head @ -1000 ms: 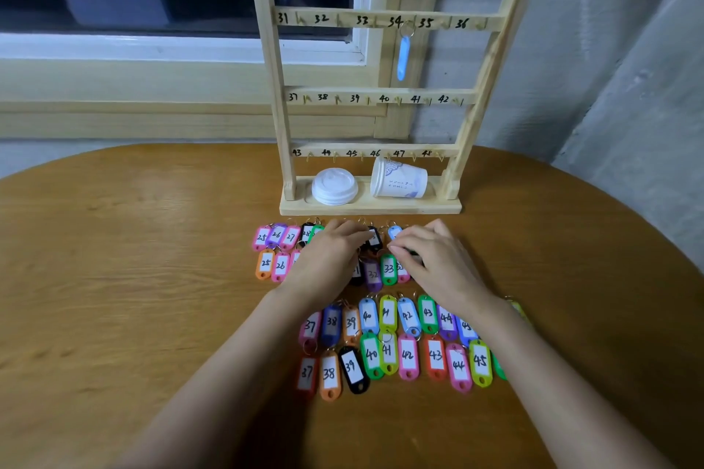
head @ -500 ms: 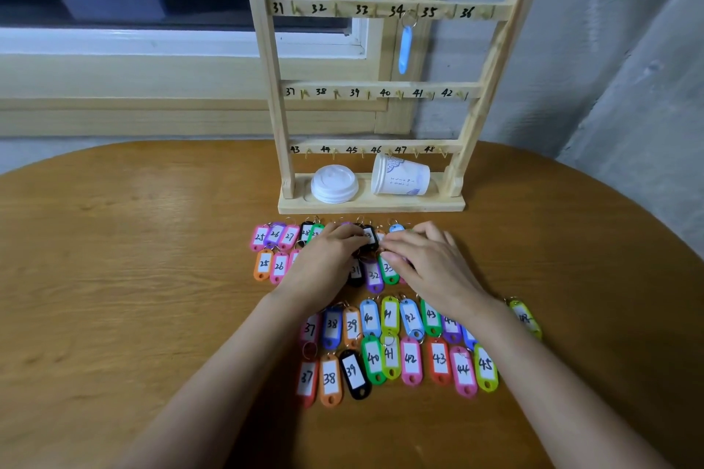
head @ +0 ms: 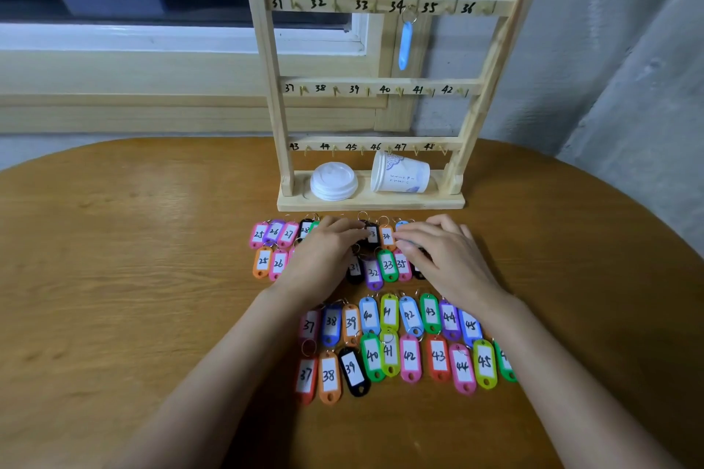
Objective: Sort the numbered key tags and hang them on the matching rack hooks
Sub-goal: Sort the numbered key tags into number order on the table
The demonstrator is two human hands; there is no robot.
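Four rows of key tags (head: 409, 356) lie face-up on the desk (head: 133, 278), in front of the wooden rack (head: 272, 88). The left hand (head: 324, 255) lies palm-down over the upper rows, fingertips at the black tag (head: 371, 236); whether it pinches anything cannot be told. The right hand (head: 445, 259) has its fingers stretched flat, tips beside the orange tag 34 (head: 386, 236), apparently holding nothing. One blue tag (head: 405, 46) hangs at hook 34. A tipped paper cup (head: 400, 177) and a lid (head: 334, 181) occupy the rack's base.
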